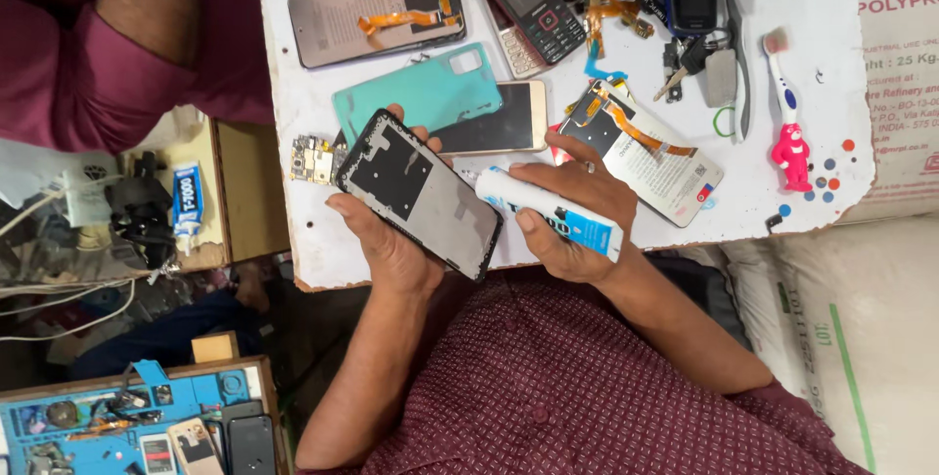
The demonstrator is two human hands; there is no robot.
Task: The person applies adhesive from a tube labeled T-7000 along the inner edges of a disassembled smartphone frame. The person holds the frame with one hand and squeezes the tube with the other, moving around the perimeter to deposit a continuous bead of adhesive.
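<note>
Over the near edge of the white worktop (323, 142): left hand (386, 235) wrapped around a bare smartphone frame (421, 193), fingers curled over its far long edge, thumb along the near one, open inner side facing up and tilted. Right hand (572, 216) closed around a white-and-blue glue tube (548, 213), nozzle aimed at the frame's right edge and just beside it; contact impossible to tell. Behind the frame, flat on the worktop: teal back cover (425, 93), partly overlapping a gold-edged smartphone (509, 123). Small circuit board (311, 159) just left of the frame. Further back: display panel with orange flex cable (377, 15), keypad phone (528, 10). Right of the hands: white-backed screen assembly (650, 152), keys (690, 59), pink toothbrush (787, 108). Off to the left: another person's maroon sleeve (78, 74).
</note>
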